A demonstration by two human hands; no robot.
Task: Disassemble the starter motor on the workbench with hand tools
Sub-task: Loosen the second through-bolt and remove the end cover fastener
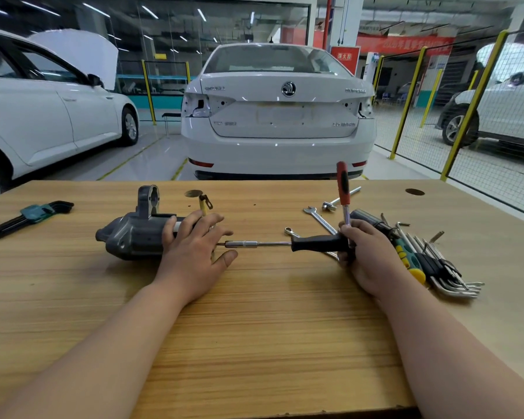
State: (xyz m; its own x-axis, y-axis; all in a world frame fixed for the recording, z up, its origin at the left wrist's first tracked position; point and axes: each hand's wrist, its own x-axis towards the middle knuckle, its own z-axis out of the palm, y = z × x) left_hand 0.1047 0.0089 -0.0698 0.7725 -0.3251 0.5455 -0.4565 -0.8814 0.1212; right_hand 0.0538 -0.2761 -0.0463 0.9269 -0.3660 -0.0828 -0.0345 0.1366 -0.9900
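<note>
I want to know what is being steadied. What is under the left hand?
The left hand lies on the grey starter motor, covering its right end. The point where the driver meets it is hidden.

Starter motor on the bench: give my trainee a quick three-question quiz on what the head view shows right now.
1. True or false: the left hand rests on the starter motor lying on the workbench.
2. Which tool does the right hand hold by its black handle, shaft pointing at the motor?
A. the long screwdriver
B. the wrench
C. the green key set
3. Fill in: a second tool, with a ___ handle, stands up from the right hand's grip.

Key: 1 true; 2 A; 3 red
</note>
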